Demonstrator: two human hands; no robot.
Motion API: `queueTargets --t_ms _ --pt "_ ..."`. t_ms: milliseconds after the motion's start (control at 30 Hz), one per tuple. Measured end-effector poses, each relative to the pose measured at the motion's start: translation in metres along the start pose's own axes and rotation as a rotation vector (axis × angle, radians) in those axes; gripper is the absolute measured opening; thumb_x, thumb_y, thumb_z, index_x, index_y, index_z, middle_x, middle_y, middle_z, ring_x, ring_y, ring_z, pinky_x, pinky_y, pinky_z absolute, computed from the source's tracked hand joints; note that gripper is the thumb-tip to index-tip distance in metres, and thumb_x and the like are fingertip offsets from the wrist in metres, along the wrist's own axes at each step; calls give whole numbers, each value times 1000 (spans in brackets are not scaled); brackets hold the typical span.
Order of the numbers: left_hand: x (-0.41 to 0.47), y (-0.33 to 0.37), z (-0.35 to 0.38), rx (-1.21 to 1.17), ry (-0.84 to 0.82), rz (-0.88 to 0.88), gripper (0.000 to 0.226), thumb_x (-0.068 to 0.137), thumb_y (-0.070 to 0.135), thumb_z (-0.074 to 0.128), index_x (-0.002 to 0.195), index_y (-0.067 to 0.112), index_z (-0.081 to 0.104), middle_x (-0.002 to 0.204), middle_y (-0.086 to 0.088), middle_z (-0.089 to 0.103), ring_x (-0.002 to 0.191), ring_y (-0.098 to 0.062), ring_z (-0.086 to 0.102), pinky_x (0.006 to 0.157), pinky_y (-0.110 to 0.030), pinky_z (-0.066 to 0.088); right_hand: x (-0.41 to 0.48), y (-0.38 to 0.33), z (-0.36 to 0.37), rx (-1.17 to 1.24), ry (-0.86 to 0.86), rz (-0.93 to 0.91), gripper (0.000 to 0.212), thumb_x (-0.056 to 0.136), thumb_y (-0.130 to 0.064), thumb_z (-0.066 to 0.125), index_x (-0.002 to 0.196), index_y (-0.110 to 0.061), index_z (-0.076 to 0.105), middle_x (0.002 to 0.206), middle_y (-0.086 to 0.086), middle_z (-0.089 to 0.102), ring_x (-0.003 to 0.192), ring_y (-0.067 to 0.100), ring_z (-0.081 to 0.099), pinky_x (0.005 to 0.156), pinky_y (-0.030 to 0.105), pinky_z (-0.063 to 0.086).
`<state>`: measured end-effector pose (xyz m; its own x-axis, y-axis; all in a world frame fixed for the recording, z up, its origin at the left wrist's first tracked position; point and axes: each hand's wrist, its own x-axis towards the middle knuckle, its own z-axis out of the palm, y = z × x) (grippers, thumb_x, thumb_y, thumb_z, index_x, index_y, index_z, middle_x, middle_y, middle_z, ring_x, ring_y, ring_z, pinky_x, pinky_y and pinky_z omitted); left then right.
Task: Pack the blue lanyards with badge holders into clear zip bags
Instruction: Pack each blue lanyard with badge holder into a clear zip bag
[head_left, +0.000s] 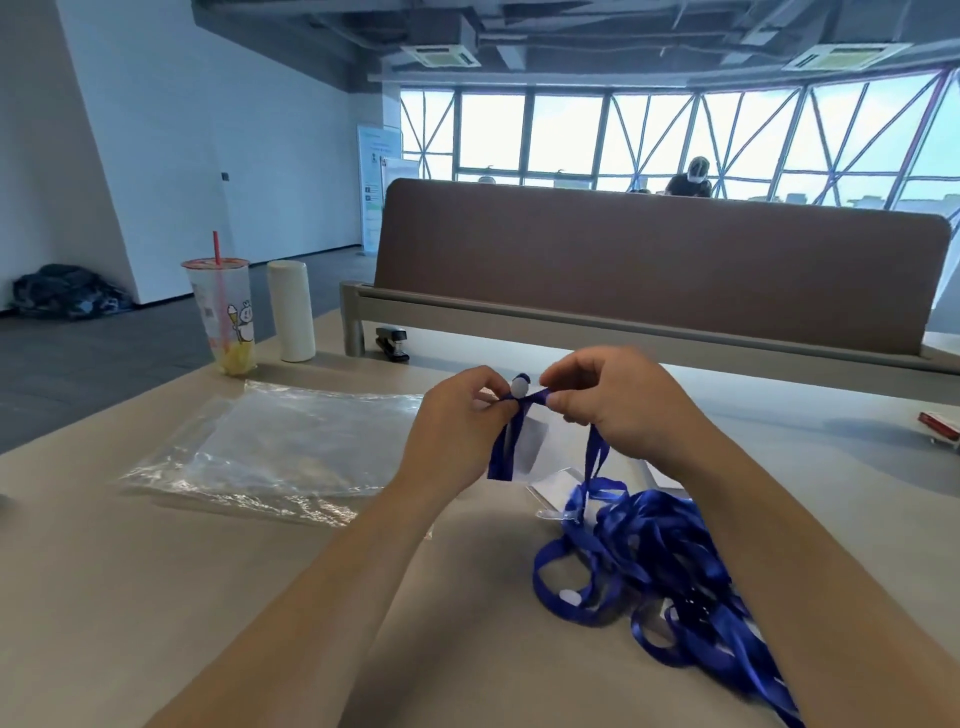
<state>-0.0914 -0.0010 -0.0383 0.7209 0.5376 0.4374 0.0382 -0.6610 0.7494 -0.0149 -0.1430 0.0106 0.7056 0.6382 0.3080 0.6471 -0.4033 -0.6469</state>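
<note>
My left fingers (488, 400) and right fingers (563, 402) are pinched on 1 blue lanyard (536, 397) above the table (260, 597), its badge holder (532, 447) dangling. Its strap trails into the tangled pile (654, 540) at my right; pulling toward the clear zip bags (280, 452) could drag others along.

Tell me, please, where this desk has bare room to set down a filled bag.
Bare desk lies in the near left corner, in front of the clear zip bags and left of the left forearm. Another patch lies between the right hand and the red item. It's crowded from the left hand, pinching a lanyard, across to the lanyard pile.
</note>
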Motion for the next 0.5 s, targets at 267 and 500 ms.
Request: queueTargets --t_ms 267,500 --pt "5 -15 -2 -244 238 -213 6 96 20 61 91 23 60 81 14 57 69 -1 54 50 -2 40 -7 -8 33 11 -10 -24 17 98 -25 56 100 -15 69 76 -5 70 55 8 58 55 14 42" --pt "11 -21 -10 -592 338 -389 7 97 26 61 102 25 65 96 5 64 88 -13 58 76 -24 45 -11 -2 48 32 -139 35 16 99 -19 54 92 -19 69 72 -4 71 53 4 61 60 18 45"
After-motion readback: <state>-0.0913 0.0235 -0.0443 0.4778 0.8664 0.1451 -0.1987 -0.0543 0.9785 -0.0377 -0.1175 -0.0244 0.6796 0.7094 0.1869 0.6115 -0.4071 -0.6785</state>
